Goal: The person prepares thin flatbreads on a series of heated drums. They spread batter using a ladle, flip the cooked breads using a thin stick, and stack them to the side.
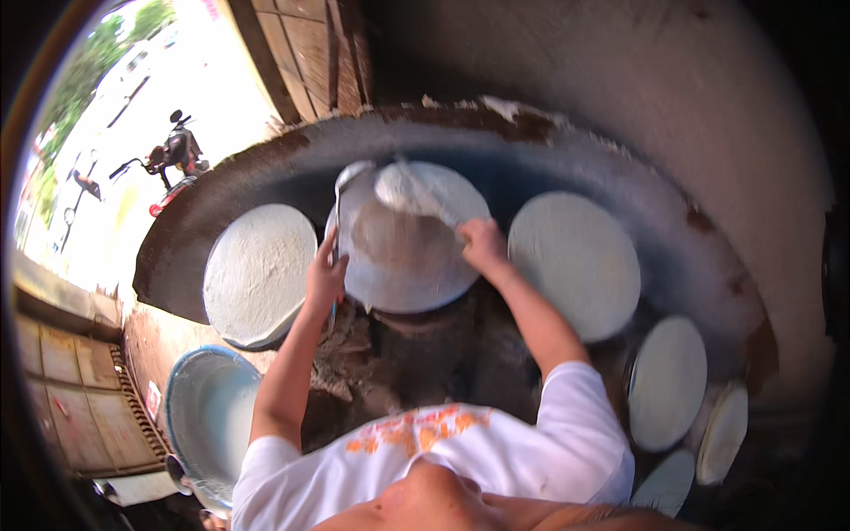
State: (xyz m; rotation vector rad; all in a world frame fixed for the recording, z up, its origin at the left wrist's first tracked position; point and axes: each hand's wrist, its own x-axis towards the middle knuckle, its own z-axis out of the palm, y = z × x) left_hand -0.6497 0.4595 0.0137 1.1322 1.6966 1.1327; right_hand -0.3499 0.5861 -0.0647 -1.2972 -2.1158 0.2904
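Note:
In the middle sits a round griddle [416, 296], greyish with a brownish patch at its centre. My left hand [326, 276] is closed around the long handle of a metal ladle [354, 170], whose bowl lies at the griddle's far left edge. From the right, my right hand [484, 246] grips the handle of a tool with a pale rounded head [405, 188], blurred by motion. That head is over the far part of the griddle; whether it touches the surface I cannot tell.
Pale round sheets lie on a left griddle [260, 274] and a right griddle [575, 265]. More pale discs [668, 382] stand at the lower right. A blue-rimmed tub [211, 352] of whitish liquid is at lower left. Behind curves a sooty wall [620, 181]; a motorbike [181, 150] stands outside.

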